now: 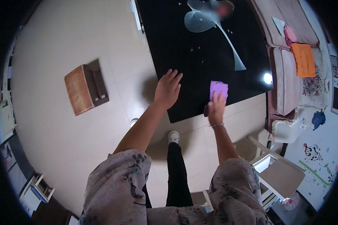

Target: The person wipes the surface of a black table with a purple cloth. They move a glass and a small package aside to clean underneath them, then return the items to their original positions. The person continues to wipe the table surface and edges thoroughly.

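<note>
Patterned sleeves (118, 180) are framing the left hand (168, 89), spread wide over black tabletop (193, 90), and right hand (216, 110), grip indeterminable, touching purple cloth (218, 86).

The one view looks from the head of the person, steeply downward and a little forward. It stands near to the left hand (168, 90) and the right hand (217, 107), and even nearer to the sleeves (118, 183), which fill the near middle part. The table (251, 48) is seen from above, toward the far side. Because the lens is very wide, it takes in also the floor (79, 37) at left and the sofa (285, 80) at right, while the outer edges become curved and dark.
</note>
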Available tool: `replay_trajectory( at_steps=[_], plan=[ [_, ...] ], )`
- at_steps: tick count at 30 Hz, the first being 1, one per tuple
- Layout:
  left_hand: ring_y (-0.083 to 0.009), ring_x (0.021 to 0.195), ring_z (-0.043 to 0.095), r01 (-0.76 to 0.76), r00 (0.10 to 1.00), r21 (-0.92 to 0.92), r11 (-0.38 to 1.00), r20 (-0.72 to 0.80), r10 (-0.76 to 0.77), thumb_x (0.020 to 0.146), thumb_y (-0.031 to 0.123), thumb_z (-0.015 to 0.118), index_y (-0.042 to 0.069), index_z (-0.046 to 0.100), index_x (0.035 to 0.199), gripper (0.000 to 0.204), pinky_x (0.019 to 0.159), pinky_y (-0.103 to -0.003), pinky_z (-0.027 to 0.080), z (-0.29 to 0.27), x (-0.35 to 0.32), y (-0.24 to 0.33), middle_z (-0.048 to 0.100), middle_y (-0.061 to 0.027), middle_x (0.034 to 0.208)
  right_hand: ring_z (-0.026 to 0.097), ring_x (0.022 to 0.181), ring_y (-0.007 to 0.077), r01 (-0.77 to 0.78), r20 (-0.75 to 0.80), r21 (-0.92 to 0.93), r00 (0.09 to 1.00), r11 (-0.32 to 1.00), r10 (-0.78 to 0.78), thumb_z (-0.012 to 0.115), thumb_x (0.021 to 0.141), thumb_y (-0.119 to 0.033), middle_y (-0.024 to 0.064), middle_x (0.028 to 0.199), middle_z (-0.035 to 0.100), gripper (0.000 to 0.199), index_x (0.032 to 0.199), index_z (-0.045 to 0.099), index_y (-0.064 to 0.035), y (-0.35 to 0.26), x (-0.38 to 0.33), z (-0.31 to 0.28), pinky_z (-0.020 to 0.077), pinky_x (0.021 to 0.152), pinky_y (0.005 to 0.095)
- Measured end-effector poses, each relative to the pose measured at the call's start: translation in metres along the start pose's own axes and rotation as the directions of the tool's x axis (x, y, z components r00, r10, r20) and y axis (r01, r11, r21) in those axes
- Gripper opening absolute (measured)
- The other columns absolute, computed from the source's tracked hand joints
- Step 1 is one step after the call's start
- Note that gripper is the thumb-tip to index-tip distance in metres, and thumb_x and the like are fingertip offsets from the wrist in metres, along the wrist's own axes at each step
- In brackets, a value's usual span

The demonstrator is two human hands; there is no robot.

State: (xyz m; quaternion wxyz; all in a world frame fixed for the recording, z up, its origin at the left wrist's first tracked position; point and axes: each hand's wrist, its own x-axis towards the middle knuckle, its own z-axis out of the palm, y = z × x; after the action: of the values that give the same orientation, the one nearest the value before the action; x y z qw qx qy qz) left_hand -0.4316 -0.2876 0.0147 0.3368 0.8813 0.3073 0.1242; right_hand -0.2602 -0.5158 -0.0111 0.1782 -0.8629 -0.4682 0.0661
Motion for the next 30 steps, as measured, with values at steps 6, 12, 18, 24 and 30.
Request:
replay_trajectory(
  at_steps=[6, 12, 18, 24, 30],
  plan=[
    [-0.0252, 0.145, 0.021, -0.182, 0.979, 0.281, 0.942, 0.139, 0.148, 0.099, 0.028, 0.048, 0.019, 0.039, 0.145, 0.047, 0.119, -0.045, 0.015, 0.0, 0.037, -0.038, 0.03, -0.0073, 0.155, 0.029, 0.134, 0.048, -0.134, -0.003, -0.277, 0.99, 0.951, 0.139, 0.054, 0.093, -0.031, 0.021, 0.153, 0.027, 0.064, 0.149, 0.031, -0.0121, -0.02, 0.065, 0.007, 0.0201, 0.112, 0.0572],
    [-0.0274, 0.141, 0.03, -0.238, 0.971, 0.289, 0.927, 0.067, 0.229, 0.093, 0.03, 0.055, 0.021, 0.044, 0.142, 0.05, 0.115, -0.051, 0.019, 0.0, 0.043, -0.037, 0.036, -0.0077, 0.151, 0.035, 0.13, 0.0482, -0.326, -0.303, -0.298, 0.923, 0.897, 0.235, 0.051, 0.093, -0.031, 0.0207, 0.149, 0.035, 0.058, 0.146, 0.037, -0.0108, -0.022, 0.138, 0.038, 0.0249, 0.109, 0.0556],
    [-0.0281, 0.142, 0.029, -0.234, 0.97, 0.357, 0.904, 0.142, 0.195, 0.094, 0.027, 0.051, 0.021, 0.041, 0.144, 0.051, 0.114, -0.053, 0.019, 0.0, 0.046, -0.041, 0.033, -0.0072, 0.153, 0.029, 0.139, 0.0394, -0.058, 0.004, 0.011, 0.998, 0.998, 0.058, 0.061, 0.083, -0.011, 0.0182, 0.15, 0.035, 0.063, 0.143, 0.042, -0.0132, -0.145, 0.033, 0.038, 0.0195, 0.113, 0.0578],
    [-0.0298, 0.144, 0.026, -0.288, 0.957, 0.447, 0.847, 0.116, 0.265, 0.097, 0.032, 0.047, 0.021, 0.042, 0.144, 0.048, 0.115, -0.054, 0.016, 0.008, 0.045, -0.047, 0.033, -0.0083, 0.154, 0.035, 0.132, 0.0441, -0.298, -0.23, 0.013, 0.928, 0.954, 0.293, 0.059, 0.082, -0.006, 0.0214, 0.145, 0.037, 0.059, 0.139, 0.045, -0.0142, -0.086, 0.0, 0.036, 0.0309, 0.105, 0.0612],
    [-0.0293, 0.144, 0.026, -0.301, 0.954, 0.42, 0.857, 0.126, 0.273, 0.099, 0.027, 0.042, 0.02, 0.042, 0.146, 0.047, 0.115, -0.052, 0.014, 0.013, 0.042, -0.04, 0.031, -0.0065, 0.155, 0.032, 0.13, 0.0511, -0.832, -0.563, 0.08, 0.417, 0.549, 0.714, 0.053, 0.093, -0.019, 0.0291, 0.148, 0.029, 0.06, 0.146, 0.03, -0.0039, -0.023, 0.05, 0.042, 0.0247, 0.111, 0.0532]
  ],
)
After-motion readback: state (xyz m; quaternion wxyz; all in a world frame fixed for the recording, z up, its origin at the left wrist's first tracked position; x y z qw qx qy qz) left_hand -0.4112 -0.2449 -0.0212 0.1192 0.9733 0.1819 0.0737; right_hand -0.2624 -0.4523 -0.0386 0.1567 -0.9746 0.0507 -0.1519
